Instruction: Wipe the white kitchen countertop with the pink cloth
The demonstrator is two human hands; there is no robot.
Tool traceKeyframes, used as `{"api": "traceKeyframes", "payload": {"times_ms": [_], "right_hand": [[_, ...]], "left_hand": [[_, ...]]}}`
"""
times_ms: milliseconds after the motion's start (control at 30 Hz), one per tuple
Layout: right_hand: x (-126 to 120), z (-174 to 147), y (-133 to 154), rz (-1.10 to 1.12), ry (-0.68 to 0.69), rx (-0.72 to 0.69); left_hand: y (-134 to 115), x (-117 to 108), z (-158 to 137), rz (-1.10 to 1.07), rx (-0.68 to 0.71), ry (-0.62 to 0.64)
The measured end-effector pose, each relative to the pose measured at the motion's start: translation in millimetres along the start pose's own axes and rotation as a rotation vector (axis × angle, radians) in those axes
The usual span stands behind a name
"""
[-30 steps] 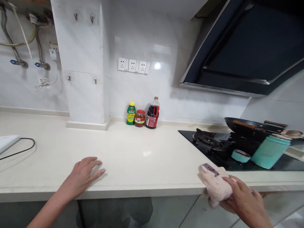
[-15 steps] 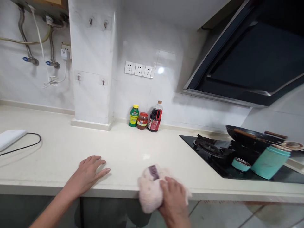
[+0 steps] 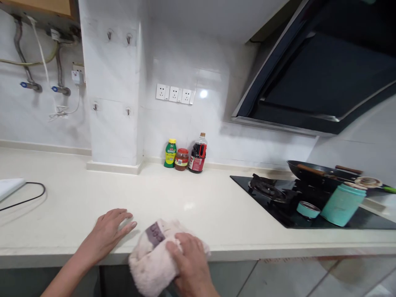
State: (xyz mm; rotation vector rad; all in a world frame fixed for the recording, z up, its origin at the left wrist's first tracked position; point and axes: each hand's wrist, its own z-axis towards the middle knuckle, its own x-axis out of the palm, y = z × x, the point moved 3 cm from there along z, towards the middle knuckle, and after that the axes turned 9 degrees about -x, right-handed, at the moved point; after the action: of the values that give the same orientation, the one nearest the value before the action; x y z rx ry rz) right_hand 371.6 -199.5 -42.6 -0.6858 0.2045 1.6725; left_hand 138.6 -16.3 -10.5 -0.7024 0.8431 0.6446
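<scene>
A pale pink cloth (image 3: 154, 264) with a purple-grey patch lies bunched over the front edge of the white countertop (image 3: 148, 194), part of it hanging down. My right hand (image 3: 190, 258) presses on the cloth, its fingers curled into the fabric. To the left of it, my left hand (image 3: 108, 231) rests on or just above the counter near the front edge. Its fingers are stretched, thumb apart, and it holds nothing. A small gap separates that hand from the cloth.
By the wall stand a green bottle (image 3: 170, 153), a red-lidded jar (image 3: 181, 160) and a dark sauce bottle (image 3: 198, 154). Right of them is a black gas hob (image 3: 278, 212) with a wok (image 3: 315, 171), a turquoise canister (image 3: 343, 206) and a small turquoise cup (image 3: 308, 209). A range hood (image 3: 309, 82) hangs above.
My right hand has slid the cloth leftward along the front edge, closer to my left hand. The cloth now shows more spread out. The camera view has shifted slightly.
</scene>
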Motion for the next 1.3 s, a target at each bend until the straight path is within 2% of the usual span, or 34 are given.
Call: {"api": "traceKeyframes", "payload": {"times_ms": [167, 300, 433, 533, 633, 700, 767, 900, 1000, 1067, 1133, 1300], "right_hand": [[-56, -59, -87, -0.149, 0.122, 0.263], [-100, -86, -140, -0.253, 0.205, 0.461], [-127, -99, -169, -0.295, 0.258, 0.561], [-129, -106, -177, -0.284, 0.297, 0.573], [-108, -106, -167, -0.243, 0.345, 0.542], [-81, -95, -142, -0.185, 0.375, 0.486], [-47, -72, -101, -0.098, 0.39, 0.407], [15, -2, 2, 0.124, 0.38, 0.228], [34, 41, 52, 0.292, 0.382, 0.131], [31, 57, 61, 0.388, 0.379, 0.122], [21, 67, 51, 0.483, 0.376, 0.151], [2, 80, -16, 0.627, 0.401, 0.372]], "left_hand": [[1, 0, 0, -0.003, 0.039, 0.03], [5, 4, 0, 0.011, 0.079, 0.003], [3, 5, -1, 0.014, 0.064, -0.011], [-4, 2, -1, 0.017, 0.042, -0.012], [-9, 1, -1, 0.011, 0.04, -0.002], [-9, 2, -2, 0.001, 0.029, -0.003], [-7, 3, -2, -0.008, 0.019, -0.005], [-5, 4, -1, -0.044, 0.007, 0.009], [-6, 0, 1, -0.101, -0.009, 0.025], [-8, -3, 2, -0.119, -0.022, 0.037], [-10, -8, 1, -0.118, -0.034, 0.047], [-18, -17, -5, -0.138, -0.067, 0.07]]}}
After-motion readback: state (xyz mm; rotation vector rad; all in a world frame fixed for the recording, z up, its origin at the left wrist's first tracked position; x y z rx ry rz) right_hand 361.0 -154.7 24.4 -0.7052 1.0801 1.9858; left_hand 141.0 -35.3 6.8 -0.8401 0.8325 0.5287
